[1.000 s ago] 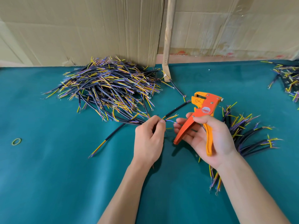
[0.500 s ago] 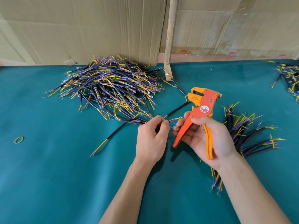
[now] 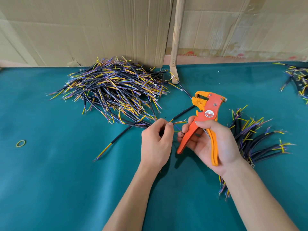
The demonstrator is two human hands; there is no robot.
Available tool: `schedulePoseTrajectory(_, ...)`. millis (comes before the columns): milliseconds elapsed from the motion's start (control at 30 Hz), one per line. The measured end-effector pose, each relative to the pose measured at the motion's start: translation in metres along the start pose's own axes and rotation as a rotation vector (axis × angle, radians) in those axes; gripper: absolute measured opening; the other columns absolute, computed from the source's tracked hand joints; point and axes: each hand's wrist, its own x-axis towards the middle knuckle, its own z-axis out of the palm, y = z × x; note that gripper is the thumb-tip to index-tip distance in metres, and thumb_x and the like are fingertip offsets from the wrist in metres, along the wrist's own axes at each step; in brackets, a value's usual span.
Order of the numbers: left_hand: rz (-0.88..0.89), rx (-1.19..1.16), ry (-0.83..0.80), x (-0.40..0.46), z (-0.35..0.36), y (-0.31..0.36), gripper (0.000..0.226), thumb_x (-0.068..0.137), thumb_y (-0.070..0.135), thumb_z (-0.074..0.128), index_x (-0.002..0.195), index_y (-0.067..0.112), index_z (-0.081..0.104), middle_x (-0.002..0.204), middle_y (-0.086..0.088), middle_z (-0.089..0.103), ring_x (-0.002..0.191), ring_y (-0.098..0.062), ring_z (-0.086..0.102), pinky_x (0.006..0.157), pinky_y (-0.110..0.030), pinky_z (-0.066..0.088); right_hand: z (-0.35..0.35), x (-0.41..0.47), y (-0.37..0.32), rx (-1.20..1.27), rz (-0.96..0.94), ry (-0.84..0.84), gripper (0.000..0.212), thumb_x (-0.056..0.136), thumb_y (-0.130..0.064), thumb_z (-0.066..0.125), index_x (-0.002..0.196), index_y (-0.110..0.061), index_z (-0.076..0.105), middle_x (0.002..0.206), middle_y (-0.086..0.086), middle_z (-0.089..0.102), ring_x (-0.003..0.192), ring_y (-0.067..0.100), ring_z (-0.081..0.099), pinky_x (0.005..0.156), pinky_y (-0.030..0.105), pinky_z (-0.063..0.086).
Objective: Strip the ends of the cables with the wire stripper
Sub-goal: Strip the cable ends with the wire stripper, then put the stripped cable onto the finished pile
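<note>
Presently, one orange wire stripper (image 3: 205, 114) is being held upright in the right hand (image 3: 215, 144), whose fingers are curling round its two handles; the handles are standing spread apart. A round red-and-white label is sitting on the tool's body; its first line appears to read "RONT", the rest being too small to read. A handwritten scribble is showing on the yellow head, illegible.

The left hand (image 3: 155, 144) is pinching, between thumb and forefinger, the thin coloured cores of one black cable (image 3: 123, 132), which is trailing away to the left across the green table (image 3: 50, 189). The core tips are lying just beside the right fingertips, below the tool's head and apart from it.

Three lots of cables are lying in view: one large pile (image 3: 115, 90) behind the left hand, one smaller pile (image 3: 256, 140) beside the right wrist, and one part-visible pile (image 3: 298, 80) at the far right edge. Individual cables are too many to count. One yellow-green rubber band (image 3: 20, 143) is lying at the left. One wooden stick (image 3: 176, 40) is leaning against the cardboard (image 3: 83, 30) backing.
</note>
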Motion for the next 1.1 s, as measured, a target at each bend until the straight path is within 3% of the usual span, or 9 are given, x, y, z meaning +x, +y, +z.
schedulePoseTrajectory(133, -0.029, 0.005, 0.030, 0.002, 0.000, -0.001, 0.035, 0.094, 0.025, 0.051, 0.063, 0.013, 0.040, 0.056, 0.001, 0.036, 0.055, -0.009, 0.030, 0.050, -0.021, 0.028, 0.000, 0.000, 0.001, -0.003, -0.004, -0.009, 0.024, 0.072, -0.018, 0.069, 0.092, -0.005, 0.068, 0.083, 0.019, 0.064, 0.079, 0.033, 0.068, 0.077, 0.041, 0.060)
schedulePoseTrajectory(233, -0.162, -0.094, 0.150, 0.010, -0.004, -0.007, 0.034, 0.097, 0.020, 0.049, 0.068, 0.004, 0.045, 0.059, -0.006, 0.044, 0.058, -0.017, 0.036, 0.057, -0.035, 0.034, -0.001, -0.002, -0.001, 0.027, 0.001, -0.043, 0.021, 0.073, -0.018, 0.068, 0.090, -0.006, 0.071, 0.083, 0.018, 0.064, 0.078, 0.034, 0.067, 0.075, 0.041, 0.060)
schedulePoseTrajectory(467, -0.123, -0.110, 0.103, 0.006, -0.004, -0.009, 0.033, 0.094, 0.023, 0.048, 0.070, 0.000, 0.045, 0.059, -0.003, 0.043, 0.055, -0.012, 0.035, 0.048, -0.022, 0.031, -0.007, 0.002, -0.002, 0.087, -0.046, 0.070, 0.019, 0.080, -0.016, 0.062, 0.096, -0.005, 0.063, 0.084, 0.019, 0.066, 0.081, 0.035, 0.070, 0.077, 0.042, 0.061)
schedulePoseTrajectory(533, -0.126, -0.107, 0.083, 0.006, -0.003, -0.008, 0.032, 0.093, 0.024, 0.048, 0.069, 0.003, 0.046, 0.059, -0.005, 0.044, 0.054, -0.012, 0.035, 0.048, -0.023, 0.031, -0.009, 0.003, -0.005, 0.112, -0.073, 0.115, 0.019, 0.082, -0.012, 0.061, 0.098, -0.003, 0.062, 0.088, 0.022, 0.068, 0.086, 0.039, 0.071, 0.078, 0.042, 0.062)
schedulePoseTrajectory(633, -0.147, -0.122, 0.055, 0.006, -0.003, -0.009, 0.029, 0.092, 0.026, 0.049, 0.066, 0.015, 0.052, 0.057, 0.007, 0.051, 0.052, -0.010, 0.038, 0.048, -0.022, 0.032, -0.012, 0.005, -0.009, 0.142, -0.112, 0.197, 0.024, 0.080, -0.013, 0.060, 0.101, -0.002, 0.061, 0.094, 0.026, 0.071, 0.090, 0.040, 0.072, 0.079, 0.043, 0.062)
schedulePoseTrajectory(800, -0.180, -0.204, 0.028, 0.006, -0.004, -0.011, 0.023, 0.091, 0.027, 0.051, 0.078, 0.028, 0.069, 0.063, 0.006, 0.058, 0.053, -0.014, 0.041, 0.054, -0.028, 0.033, -0.020, 0.004, -0.015, 0.162, -0.198, 0.306, 0.015, 0.092, -0.011, 0.052, 0.103, -0.003, 0.060, 0.103, 0.027, 0.073, 0.094, 0.038, 0.071, 0.080, 0.041, 0.062)
schedulePoseTrajectory(900, -0.189, -0.217, -0.020, 0.004, -0.005, -0.008, 0.027, 0.092, 0.016, 0.051, 0.091, 0.030, 0.074, 0.067, 0.003, 0.064, 0.051, -0.016, 0.047, 0.051, -0.027, 0.037, -0.020, 0.000, -0.024, 0.229, -0.201, 0.221, 0.018, 0.086, -0.013, 0.057, 0.097, -0.002, 0.066, 0.107, 0.028, 0.072, 0.087, 0.035, 0.072, 0.077, 0.040, 0.061)
schedulePoseTrajectory(1000, -0.226, -0.274, -0.074, -0.001, -0.005, -0.002, 0.030, 0.097, 0.000, 0.050, 0.101, 0.017, 0.074, 0.071, -0.002, 0.070, 0.053, -0.015, 0.060, 0.045, -0.023, 0.044, -0.015, -0.005, -0.028, 0.278, -0.187, 0.080, 0.026, 0.070, -0.018, 0.071, 0.089, -0.002, 0.073, 0.107, 0.028, 0.071, 0.086, 0.034, 0.071, 0.079, 0.040, 0.060)
schedulePoseTrajectory(1100, -0.285, -0.384, -0.180, -0.007, 0.004, 0.011, 0.022, 0.099, 0.002, 0.054, 0.105, 0.011, 0.073, 0.083, -0.008, 0.077, 0.068, -0.018, 0.073, 0.053, -0.022, 0.052, -0.012, -0.008, -0.027, 0.289, -0.160, -0.013, 0.030, 0.073, -0.022, 0.068, 0.094, -0.002, 0.073, 0.107, 0.025, 0.071, 0.084, 0.032, 0.070, 0.081, 0.039, 0.059)
